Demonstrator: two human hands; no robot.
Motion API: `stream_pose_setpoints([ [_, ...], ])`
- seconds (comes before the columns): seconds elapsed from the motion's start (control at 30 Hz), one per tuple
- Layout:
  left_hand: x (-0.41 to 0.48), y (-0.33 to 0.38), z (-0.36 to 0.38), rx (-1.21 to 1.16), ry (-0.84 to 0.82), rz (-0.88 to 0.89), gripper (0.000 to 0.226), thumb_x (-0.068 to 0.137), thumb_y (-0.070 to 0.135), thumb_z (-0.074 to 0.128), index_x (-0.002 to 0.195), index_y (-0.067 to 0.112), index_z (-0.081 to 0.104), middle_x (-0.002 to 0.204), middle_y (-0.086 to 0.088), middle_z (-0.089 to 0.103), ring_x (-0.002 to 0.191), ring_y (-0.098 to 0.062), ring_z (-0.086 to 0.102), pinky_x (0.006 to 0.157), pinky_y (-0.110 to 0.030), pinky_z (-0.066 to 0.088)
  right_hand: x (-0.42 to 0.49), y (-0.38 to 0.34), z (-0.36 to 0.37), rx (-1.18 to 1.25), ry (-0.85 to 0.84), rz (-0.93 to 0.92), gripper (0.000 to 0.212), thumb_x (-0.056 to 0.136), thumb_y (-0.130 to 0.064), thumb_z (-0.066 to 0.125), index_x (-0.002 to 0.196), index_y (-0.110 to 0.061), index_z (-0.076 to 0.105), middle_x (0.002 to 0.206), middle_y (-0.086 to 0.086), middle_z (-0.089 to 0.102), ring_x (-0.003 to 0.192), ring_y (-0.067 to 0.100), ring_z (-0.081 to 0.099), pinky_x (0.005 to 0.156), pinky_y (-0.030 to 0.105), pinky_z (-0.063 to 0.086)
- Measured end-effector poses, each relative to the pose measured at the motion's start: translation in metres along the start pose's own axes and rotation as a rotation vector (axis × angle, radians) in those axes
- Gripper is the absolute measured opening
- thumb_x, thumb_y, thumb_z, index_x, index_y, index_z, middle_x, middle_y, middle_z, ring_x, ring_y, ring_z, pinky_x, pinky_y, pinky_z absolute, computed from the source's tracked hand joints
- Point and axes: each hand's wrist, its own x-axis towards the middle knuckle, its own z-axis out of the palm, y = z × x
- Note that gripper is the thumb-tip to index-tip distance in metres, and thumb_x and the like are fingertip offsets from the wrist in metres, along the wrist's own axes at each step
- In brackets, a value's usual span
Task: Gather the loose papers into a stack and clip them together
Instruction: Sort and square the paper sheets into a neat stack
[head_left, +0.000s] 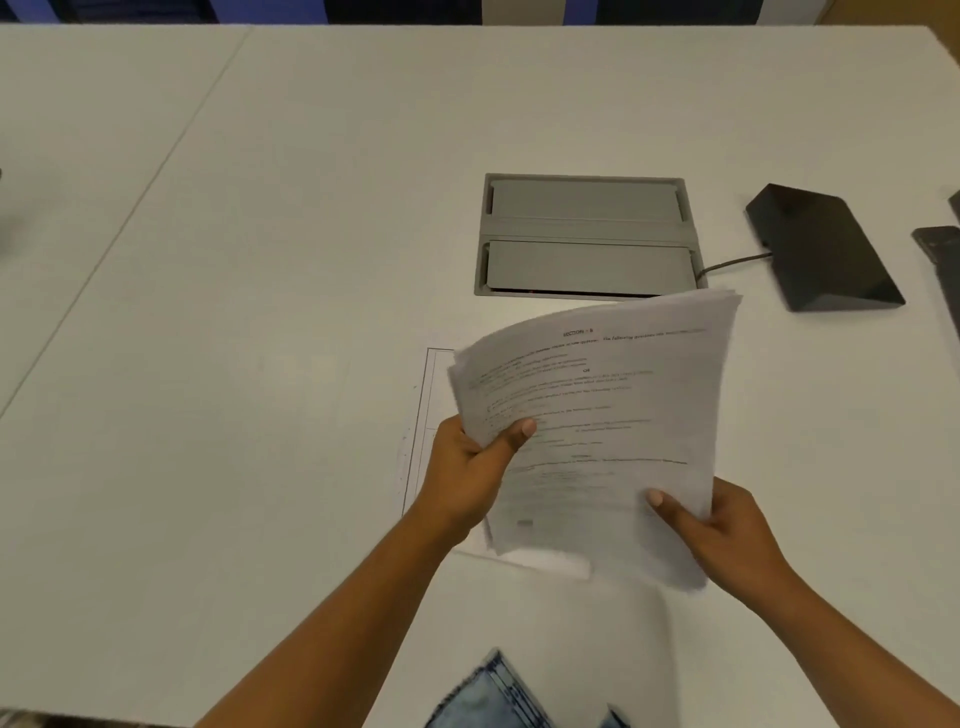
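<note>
- One white table (260, 260) fills the view, with a grey cable hatch (587, 236) set into it.
- A stack of papers (597, 431) is held above the table, printed side up, edges uneven.
- A single sheet (423, 415) lies flat beneath the stack.
- A black device (823, 249) sits right of the hatch.
- The left hand (467, 467) grips the stack's left edge.
- The right hand (722, 530) pinches its lower right corner.

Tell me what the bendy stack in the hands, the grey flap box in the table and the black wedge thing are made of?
The stack is paper: thin white printed sheets, curling where held. The grey flap box looks like matte brushed metal or painted plastic; its flat, even sheen leaves that open. The black wedge seems hard plastic, smooth and slightly glossy, with sharp moulded edges.
</note>
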Motion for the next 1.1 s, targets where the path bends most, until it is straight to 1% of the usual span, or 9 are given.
stream_pose_setpoints([
  [0.1,-0.002,-0.010,-0.004,0.003,0.044,0.066,0.032,0.081,0.034,0.079,0.109,0.023,0.071,0.106,0.004,0.077,0.095,-0.014,0.075,0.072,-0.028,0.062,-0.009,0.015,-0.009,0.000,0.068,0.069,0.032,0.072,-0.042,0.072,0.098,-0.023,0.074,0.085,-0.014,0.079,0.075,0.010,0.075,0.059,0.020,0.056],
  [0.2,-0.002,-0.034,-0.014,0.260,0.223,0.023,0.056,0.075,0.053,0.076,0.123,0.028,0.061,0.123,0.010,0.067,0.107,-0.006,0.067,0.078,-0.015,0.055,-0.018,0.033,-0.018,0.038,0.168,0.153,0.029,0.078,-0.031,0.073,0.101,-0.013,0.074,0.089,0.005,0.079,0.082,0.029,0.075,0.072,0.041,0.058],
  [0.27,0.000,-0.056,-0.026,0.562,0.274,-0.126,0.076,0.073,0.053,0.079,0.137,0.022,0.051,0.134,0.003,0.058,0.118,-0.012,0.058,0.091,-0.026,0.054,-0.024,0.042,-0.023,0.064,0.210,0.201,0.023,0.083,-0.025,0.072,0.103,-0.012,0.072,0.095,0.010,0.077,0.087,0.034,0.073,0.082,0.049,0.056],
  [0.33,0.000,-0.075,-0.036,0.837,0.198,-0.313,0.092,0.071,0.053,0.081,0.144,0.014,0.040,0.141,-0.006,0.048,0.128,-0.023,0.050,0.102,-0.038,0.049,-0.029,0.049,-0.025,0.100,0.257,0.250,0.020,0.084,-0.022,0.073,0.103,-0.014,0.071,0.099,0.010,0.075,0.091,0.034,0.071,0.089,0.053,0.053],
  [0.5,-0.007,-0.103,-0.036,1.273,0.119,-0.384,0.090,0.069,0.063,0.075,0.132,0.009,0.040,0.133,-0.011,0.046,0.120,-0.025,0.049,0.093,-0.039,0.050,-0.037,0.055,-0.023,0.185,0.370,0.343,0.013,0.080,-0.023,0.076,0.090,-0.018,0.070,0.095,0.000,0.073,0.088,0.027,0.068,0.086,0.043,0.050],
  [0.67,-0.006,-0.116,-0.030,1.270,0.148,-0.384,0.091,0.066,0.052,0.084,0.131,0.009,0.039,0.132,-0.011,0.043,0.118,-0.024,0.050,0.094,-0.037,0.051,-0.045,0.056,-0.017,0.148,0.396,0.350,0.012,0.079,-0.021,0.078,0.087,-0.021,0.069,0.090,-0.003,0.071,0.086,0.023,0.067,0.087,0.042,0.048],
  [0.83,0.001,-0.116,-0.026,1.283,0.302,-0.391,0.092,0.064,0.067,0.077,0.127,0.010,0.041,0.129,-0.011,0.046,0.117,-0.025,0.049,0.092,-0.038,0.048,-0.050,0.055,-0.021,0.050,0.370,0.323,0.017,0.081,-0.023,0.077,0.096,-0.019,0.069,0.092,0.012,0.070,0.083,0.023,0.065,0.083,0.041,0.047],
  [0.97,0.008,-0.117,-0.024,1.280,0.335,-0.398,0.092,0.061,0.062,0.082,0.124,0.009,0.043,0.127,-0.011,0.049,0.115,-0.025,0.050,0.094,-0.036,0.048,-0.053,0.051,-0.024,0.037,0.388,0.335,0.019,0.081,-0.020,0.077,0.099,-0.015,0.069,0.093,0.015,0.070,0.090,0.028,0.065,0.088,0.043,0.046],
  [1.1,0.009,-0.116,-0.023,1.312,0.354,-0.374,0.086,0.059,0.063,0.083,0.120,0.011,0.048,0.122,-0.008,0.051,0.111,-0.022,0.051,0.093,-0.033,0.045,-0.054,0.049,-0.024,0.036,0.422,0.345,0.018,0.081,-0.018,0.077,0.097,-0.014,0.070,0.091,0.015,0.070,0.082,0.023,0.063,0.085,0.042,0.045],
])
